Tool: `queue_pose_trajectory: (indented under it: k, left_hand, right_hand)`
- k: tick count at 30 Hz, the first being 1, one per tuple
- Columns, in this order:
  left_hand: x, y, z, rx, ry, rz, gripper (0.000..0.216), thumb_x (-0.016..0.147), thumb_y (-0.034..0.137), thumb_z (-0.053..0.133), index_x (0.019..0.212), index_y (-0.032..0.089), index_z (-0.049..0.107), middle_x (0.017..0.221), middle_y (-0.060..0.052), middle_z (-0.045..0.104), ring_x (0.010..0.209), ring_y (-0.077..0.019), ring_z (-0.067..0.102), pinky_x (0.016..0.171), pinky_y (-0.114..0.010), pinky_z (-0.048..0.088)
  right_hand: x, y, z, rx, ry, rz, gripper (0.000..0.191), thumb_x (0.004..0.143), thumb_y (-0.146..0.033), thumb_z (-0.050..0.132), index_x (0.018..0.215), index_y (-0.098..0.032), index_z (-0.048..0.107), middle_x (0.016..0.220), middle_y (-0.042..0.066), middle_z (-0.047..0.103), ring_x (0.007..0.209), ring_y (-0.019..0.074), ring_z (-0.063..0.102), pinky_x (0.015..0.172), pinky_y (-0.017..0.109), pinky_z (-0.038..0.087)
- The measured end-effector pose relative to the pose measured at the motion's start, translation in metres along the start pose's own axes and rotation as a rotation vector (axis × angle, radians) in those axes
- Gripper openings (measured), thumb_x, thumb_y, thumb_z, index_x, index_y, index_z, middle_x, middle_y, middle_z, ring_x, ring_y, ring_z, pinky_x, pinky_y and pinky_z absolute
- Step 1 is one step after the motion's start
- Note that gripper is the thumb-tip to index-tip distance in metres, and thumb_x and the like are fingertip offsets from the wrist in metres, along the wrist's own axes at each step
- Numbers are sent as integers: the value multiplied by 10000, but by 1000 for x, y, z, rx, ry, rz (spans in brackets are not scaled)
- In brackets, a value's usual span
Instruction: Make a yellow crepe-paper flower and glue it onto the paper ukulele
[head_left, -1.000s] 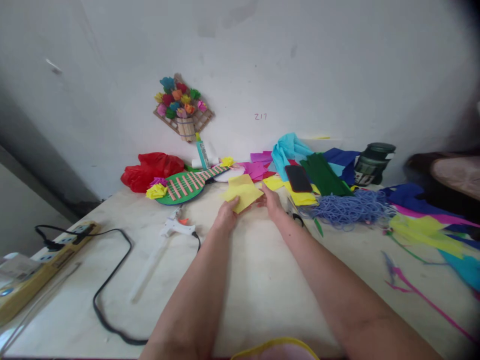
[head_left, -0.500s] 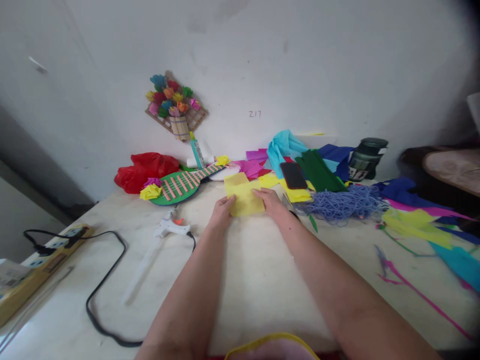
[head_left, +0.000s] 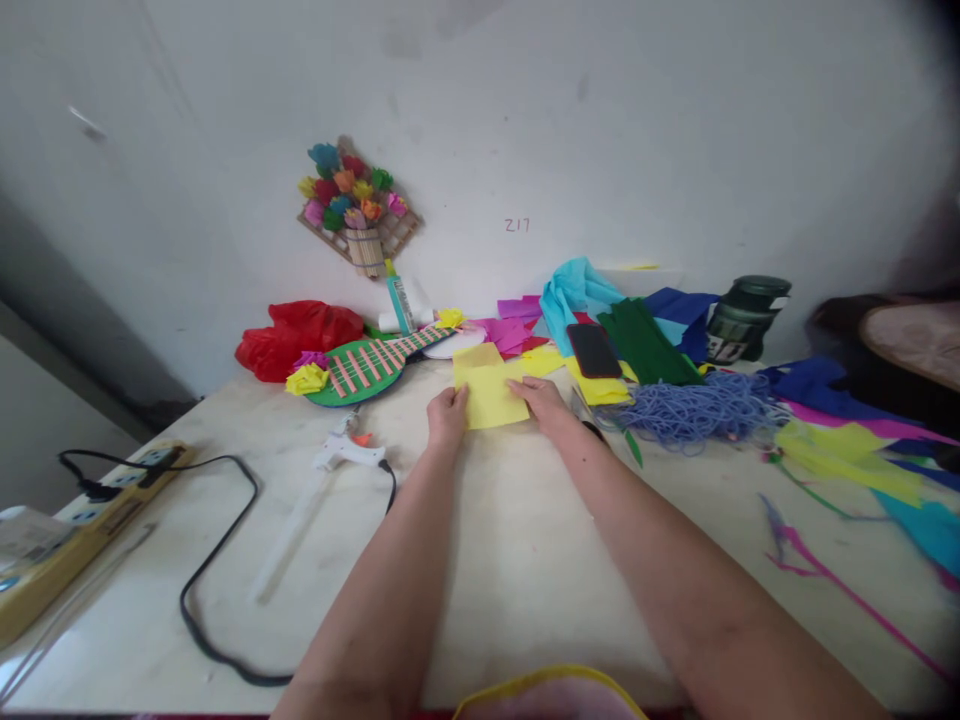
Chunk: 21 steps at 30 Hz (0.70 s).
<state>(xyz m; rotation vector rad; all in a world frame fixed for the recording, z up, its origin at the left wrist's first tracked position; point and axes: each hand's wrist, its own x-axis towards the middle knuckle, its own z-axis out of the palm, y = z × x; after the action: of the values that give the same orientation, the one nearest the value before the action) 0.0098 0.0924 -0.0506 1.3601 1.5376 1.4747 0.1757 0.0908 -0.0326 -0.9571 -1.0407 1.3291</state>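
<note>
A yellow sheet of paper (head_left: 489, 391) lies on the pale table (head_left: 480, 560) in the middle, far from me. My left hand (head_left: 448, 416) grips its left edge, fingers curled over it. My right hand (head_left: 546, 404) pinches the right edge, fingers resting on the paper. Both arms stretch straight out over the table.
A white glue gun (head_left: 346, 451) with a black cord (head_left: 217, 560) lies left of my hands, a power strip (head_left: 82, 520) further left. Behind are a paper guitar (head_left: 371, 364), a red bag (head_left: 296, 335), a black phone (head_left: 593, 350), coloured paper sheets (head_left: 645, 340), blue cord (head_left: 697, 408), a dark jar (head_left: 746, 320) and scissors (head_left: 592, 425).
The yellow sheet has come down from a tilted, lifted position to lie flatter on the table, squared between both hands. The hands have drawn slightly closer to me.
</note>
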Motion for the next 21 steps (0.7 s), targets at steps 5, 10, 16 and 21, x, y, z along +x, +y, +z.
queue_pose_trajectory:
  k: [5, 10, 16, 21]
  left_hand:
    - [5, -2, -10, 111, 184, 11, 342, 816, 340, 507, 520, 195, 417, 478, 37, 366, 509, -109, 341, 506, -239, 262]
    - [2, 7, -25, 261, 460, -90, 339, 848, 361, 458, 547, 213, 409, 509, 10, 405, 560, -141, 408, 554, -261, 315]
    - [-7, 24, -35, 405, 544, -289, 275, 856, 401, 441, 671, 212, 514, 652, -68, 584, 745, -241, 571, 653, -339, 392]
    - [-7, 27, -34, 392, 563, -351, 242, 870, 362, 404, 787, 196, 560, 837, -128, 637, 881, -296, 590, 744, -423, 423]
  right_hand:
    - [13, -3, 5, -155, 189, -2, 200, 723, -350, 605, 799, -167, 630, 649, 6, 647, 489, 107, 566, 486, 235, 459]
    - [50, -3, 1, -556, 320, -8, 264, 795, -258, 470, 969, -152, 638, 925, 76, 686, 693, 132, 648, 592, 242, 497]
    - [86, -1, -3, -893, 317, 2, 386, 739, -230, 560, 1120, -196, 617, 1094, 96, 658, 1083, 246, 565, 932, 379, 405]
    - [98, 1, 14, -1177, 326, 34, 524, 731, -266, 607, 1241, -189, 516, 1126, 155, 612, 1112, 295, 532, 913, 395, 404]
